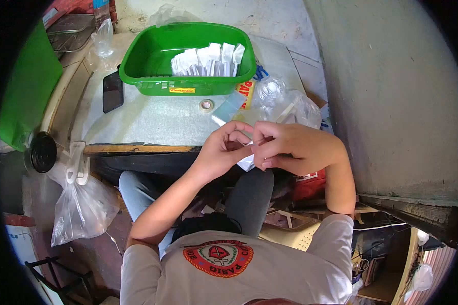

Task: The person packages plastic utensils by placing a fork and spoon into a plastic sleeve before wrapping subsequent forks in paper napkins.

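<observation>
In the head view both hands meet over my lap at the table's front edge, pinching a small white plastic packet (pixel 246 162). My left hand (pixel 225 148) is closed on its left side, thumb toward the other hand. My right hand (pixel 290 146) bends in from the right with fingers closed on the same packet, hiding much of it. Just beyond them lies a flat clear plastic sheet or sleeve (pixel 228 108). A small roll of tape (pixel 206 105) rests on the table nearby. Behind it, a green basin (pixel 150 85) holds a row of several white packets (pixel 208 58).
A black phone (pixel 113 92) lies left of the basin on the grey tabletop (pixel 152 119). Crumpled clear plastic bags (pixel 295 107) and a yellow printed wrapper (pixel 245 93) are at the right. A plastic bag (pixel 84 213) hangs at the left. A grey wall panel (pixel 392 101) bounds the right side.
</observation>
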Tool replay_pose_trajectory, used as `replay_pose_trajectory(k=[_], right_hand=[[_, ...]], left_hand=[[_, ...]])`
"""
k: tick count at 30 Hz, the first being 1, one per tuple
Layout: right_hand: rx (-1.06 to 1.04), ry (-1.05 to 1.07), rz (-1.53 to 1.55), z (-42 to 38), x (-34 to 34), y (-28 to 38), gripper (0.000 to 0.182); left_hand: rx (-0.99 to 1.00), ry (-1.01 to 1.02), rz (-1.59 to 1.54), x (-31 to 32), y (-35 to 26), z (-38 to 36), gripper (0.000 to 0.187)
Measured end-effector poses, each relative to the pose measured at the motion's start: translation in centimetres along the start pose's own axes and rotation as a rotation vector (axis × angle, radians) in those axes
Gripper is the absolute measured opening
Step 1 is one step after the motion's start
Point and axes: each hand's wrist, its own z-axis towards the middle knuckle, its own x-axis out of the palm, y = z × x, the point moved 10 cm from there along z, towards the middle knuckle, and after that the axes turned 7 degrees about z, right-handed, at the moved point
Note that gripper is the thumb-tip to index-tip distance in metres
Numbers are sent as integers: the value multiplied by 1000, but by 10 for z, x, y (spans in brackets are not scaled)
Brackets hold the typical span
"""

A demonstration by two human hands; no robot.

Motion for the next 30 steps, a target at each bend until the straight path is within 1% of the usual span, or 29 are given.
replay_pose_trajectory(k=[4, 6, 7, 9, 13, 15, 19, 22, 30], right_hand=[[30, 9, 13, 4, 3, -6, 3], [48, -5, -94, 4, 3, -13, 3], [47, -5, -95, 4, 2, -12, 3], [69, -18, -137, 3, -1, -14, 3], [63, -38, -180, 0, -4, -16, 3], [107, -87, -176, -2, -10, -19, 3], [74, -88, -194, -2, -13, -15, 3], [104, -94, -200, -1, -13, -17, 4], [118, -132, -289, -1, -13, -17, 6]], left_hand=[[-23, 8, 2, 0, 1, -1, 37], [-3, 32, 4, 3, 0, -3, 39], [-3, 31, 4, 3, -1, -3, 39], [-30, 30, 25, 3, 0, -5, 39], [-6, 28, 15, 3, -6, -6, 37], [-19, 12, 13, 2, -6, -7, 35], [-18, 5, 13, 3, -10, -8, 34], [-6, -9, 10, 2, -11, -9, 34], [-50, -26, 36, -1, -9, -10, 34]])
